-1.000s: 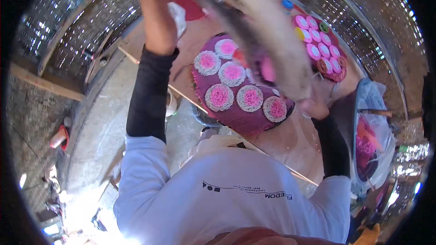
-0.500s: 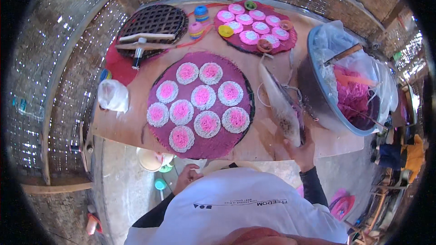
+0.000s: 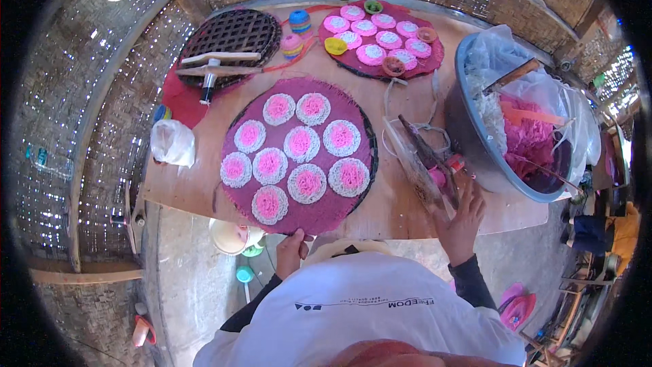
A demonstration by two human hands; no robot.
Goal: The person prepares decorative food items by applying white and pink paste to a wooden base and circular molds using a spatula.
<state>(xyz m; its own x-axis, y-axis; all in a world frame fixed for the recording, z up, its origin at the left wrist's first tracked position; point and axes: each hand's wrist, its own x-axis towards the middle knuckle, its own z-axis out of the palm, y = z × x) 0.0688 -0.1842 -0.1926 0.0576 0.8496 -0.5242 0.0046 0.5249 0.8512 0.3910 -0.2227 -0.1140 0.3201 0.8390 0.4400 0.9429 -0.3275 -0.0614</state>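
My left hand [image 3: 291, 254] is closed at the near rim of a round tray [image 3: 303, 222] covered with dark pink cloth. Several white, stringy discs with pink centres [image 3: 269, 166] lie on that cloth. To the right, my right hand [image 3: 463, 223] has its fingers spread at the near end of a wooden tool [image 3: 422, 175], apparently touching it. The tool lies on the table with two long wooden arms apart and pink material between them. A cord is attached around its far part. The fingertips of my left hand are partly hidden by the tray's edge.
A large grey basin [image 3: 468, 143] with plastic sheets and pink and white material stands at the right. Behind are another tray of pink discs [image 3: 372, 55], a dark woven lattice tray [image 3: 231, 37] and small striped pots [image 3: 299, 21]. A white plastic bag [image 3: 172, 143] sits left.
My right hand has let the wooden tool down onto the table and spread its fingers; the tool's arms have come apart. My left hand has risen to the tray's near rim.
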